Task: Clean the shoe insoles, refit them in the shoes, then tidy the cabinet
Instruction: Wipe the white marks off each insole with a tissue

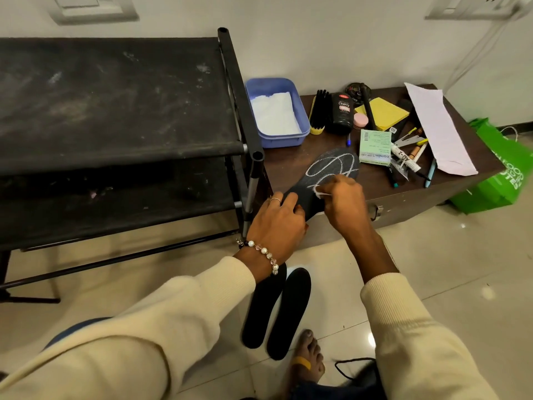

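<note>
**White loops on a black insole**

We see a black insole (pixel 323 180) lying on the brown bench (pixel 389 183), with its heel end sticking out over the front edge. White chalk loops cover its top part. Our left hand (pixel 277 220) holds the heel end down, with its fingers (pixel 290 199) curled over the edge. A thin ring sits on one finger and a bead bracelet (pixel 266 252) goes round the wrist. Our right hand (pixel 344 203) pinches a small white piece (pixel 318 193) against the insole; it looks like chalk, but we cannot tell for sure.

Two more black insoles (pixel 277 310) lie side by side on the shiny floor, just below our arms. A bare foot (pixel 307 359) rests near them.

Farther back on the bench stands a blue tub (pixel 300 111) with white paper in it. Beside it are a brush (pixel 318 111), a black bottle (pixel 343 114), a yellow sponge (pixel 385 112), a green box (pixel 375 147), some pens (pixel 415 151) and a long white sheet (pixel 435 125).

A dusty black shoe rack (pixel 115 105) stands on the left, touching the bench. A green bag (pixel 501 168) sits on the floor to the right.
</note>
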A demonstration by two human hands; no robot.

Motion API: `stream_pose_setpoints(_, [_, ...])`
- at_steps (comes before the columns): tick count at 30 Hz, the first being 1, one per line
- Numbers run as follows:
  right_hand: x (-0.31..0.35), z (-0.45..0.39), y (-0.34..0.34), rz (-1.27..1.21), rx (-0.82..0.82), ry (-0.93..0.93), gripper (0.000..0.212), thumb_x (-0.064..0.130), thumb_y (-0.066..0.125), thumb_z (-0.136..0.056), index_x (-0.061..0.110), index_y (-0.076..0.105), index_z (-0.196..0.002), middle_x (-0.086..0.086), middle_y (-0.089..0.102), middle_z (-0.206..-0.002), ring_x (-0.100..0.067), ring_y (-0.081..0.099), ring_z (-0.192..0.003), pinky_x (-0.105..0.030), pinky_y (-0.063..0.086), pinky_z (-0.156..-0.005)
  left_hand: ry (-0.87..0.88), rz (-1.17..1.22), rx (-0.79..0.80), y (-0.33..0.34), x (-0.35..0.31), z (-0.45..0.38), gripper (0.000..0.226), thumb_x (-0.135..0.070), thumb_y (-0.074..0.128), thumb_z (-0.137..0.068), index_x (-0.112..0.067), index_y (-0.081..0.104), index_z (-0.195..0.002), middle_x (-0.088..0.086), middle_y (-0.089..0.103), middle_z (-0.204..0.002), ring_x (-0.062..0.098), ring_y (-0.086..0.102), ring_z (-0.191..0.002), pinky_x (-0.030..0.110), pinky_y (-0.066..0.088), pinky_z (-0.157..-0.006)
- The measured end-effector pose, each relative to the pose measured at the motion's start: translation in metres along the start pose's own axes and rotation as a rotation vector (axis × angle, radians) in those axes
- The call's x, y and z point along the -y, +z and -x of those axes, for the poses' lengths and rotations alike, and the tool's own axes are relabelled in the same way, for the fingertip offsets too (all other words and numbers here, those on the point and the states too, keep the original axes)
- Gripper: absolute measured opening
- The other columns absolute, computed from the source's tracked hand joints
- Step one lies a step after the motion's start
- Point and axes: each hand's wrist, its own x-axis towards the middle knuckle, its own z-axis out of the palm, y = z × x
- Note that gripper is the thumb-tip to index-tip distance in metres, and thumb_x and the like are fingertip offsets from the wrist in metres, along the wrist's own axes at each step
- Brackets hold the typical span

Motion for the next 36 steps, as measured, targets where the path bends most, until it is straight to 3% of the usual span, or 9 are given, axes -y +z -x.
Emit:
stream_pose_setpoints(6, [0.014,-0.002,0.016,-0.084,0.015,0.038,0.029,-0.003,0.046,-0.088,0.001,0.068,-0.107,-0.021,0.057,-0.113,-0.032,0.049,-0.105,-0.015,0.023,-0.071,-0.009,0.017,0.003,-0.002,0.002,0.0,0.039,-0.037,0.051,-0.094,-0.009,0.065,-0.117,0.011,0.054,-0.123,0.032,0.05,-0.111,0.038,0.044,-0.091])
stream_pose_setpoints(11, [0.004,-0.013,0.012,0.019,0.001,0.055,0.03,0.005,0.057,-0.088,0.006,0.067,-0.116,-0.019,0.059,-0.112,-0.034,0.055,-0.102,-0.028,0.038,-0.079,-0.006,0.032,0.022,-0.005,0.002,-0.001,0.04,-0.036,0.047,-0.097,-0.008,0.062,-0.121,0.012,0.05,-0.128,0.033,0.046,-0.116,0.039,0.042,-0.093])
stream_pose_setpoints(14, [0.007,-0.015,0.018,0.008,0.024,0.12,0.028,0.004,0.056,-0.087,0.004,0.067,-0.113,-0.016,0.056,-0.114,-0.027,0.053,-0.102,-0.017,0.03,-0.072,-0.01,0.043,0.023,-0.006,0.004,0.0,0.04,-0.036,0.049,-0.096,-0.008,0.062,-0.121,0.012,0.051,-0.129,0.033,0.046,-0.116,0.039,0.042,-0.094])
stream_pose_setpoints(18, [0.025,-0.01,0.019,0.018,0.052,-0.017,0.032,-0.003,0.04,-0.092,-0.007,0.059,-0.116,-0.02,0.053,-0.108,-0.017,0.043,-0.093,0.001,0.029,-0.06,-0.019,0.09,0.023,-0.007,0.003,-0.001,0.039,-0.036,0.049,-0.096,-0.011,0.062,-0.123,0.009,0.051,-0.128,0.031,0.045,-0.114,0.038,0.042,-0.094])
stream_pose_setpoints(23, [0.006,-0.018,0.016,-0.02,-0.01,0.097,0.027,0.002,0.057,-0.086,0.002,0.069,-0.111,-0.021,0.059,-0.107,-0.035,0.055,-0.098,-0.028,0.037,-0.074,-0.013,0.055,0.053,-0.009,0.004,0.0,0.041,-0.037,0.045,-0.098,-0.01,0.06,-0.125,0.01,0.046,-0.132,0.031,0.042,-0.12,0.037,0.039,-0.096])
stream_pose_setpoints(29, [0.026,-0.013,0.02,-0.08,0.024,0.066,0.03,-0.003,0.046,-0.088,0.001,0.068,-0.108,-0.02,0.055,-0.114,-0.033,0.047,-0.107,-0.023,0.026,-0.076,-0.016,0.085,0.063,-0.01,0.004,-0.001,0.041,-0.038,0.045,-0.098,-0.013,0.058,-0.128,0.008,0.045,-0.134,0.03,0.04,-0.12,0.036,0.038,-0.098])
stream_pose_setpoints(32, [0.016,-0.022,0.017,-0.008,-0.038,0.014,0.028,0.0,0.056,-0.084,0.001,0.07,-0.108,-0.021,0.059,-0.105,-0.036,0.053,-0.098,-0.029,0.036,-0.072,-0.019,0.079,0.064,-0.01,0.005,-0.001,0.041,-0.038,0.044,-0.098,-0.012,0.058,-0.128,0.008,0.045,-0.134,0.03,0.04,-0.12,0.036,0.038,-0.097])
stream_pose_setpoints(34, [0.008,-0.027,0.019,0.013,-0.044,0.069,0.032,-0.002,0.056,-0.084,0.003,0.069,-0.112,-0.021,0.059,-0.109,-0.035,0.053,-0.1,-0.031,0.042,-0.079,-0.013,0.067,0.076,-0.009,0.006,-0.002,0.042,-0.038,0.044,-0.098,-0.012,0.057,-0.128,0.008,0.043,-0.134,0.03,0.039,-0.121,0.036,0.039,-0.097])
stream_pose_setpoints(36, [0.009,-0.028,0.02,0.045,-0.029,0.069,0.032,-0.002,0.048,-0.088,-0.001,0.065,-0.115,-0.022,0.057,-0.114,-0.024,0.05,-0.098,-0.011,0.041,-0.073,-0.009,0.065,0.079,-0.009,0.006,-0.001,0.042,-0.038,0.044,-0.098,-0.011,0.058,-0.128,0.008,0.043,-0.134,0.03,0.038,-0.121,0.036,0.038,-0.096])
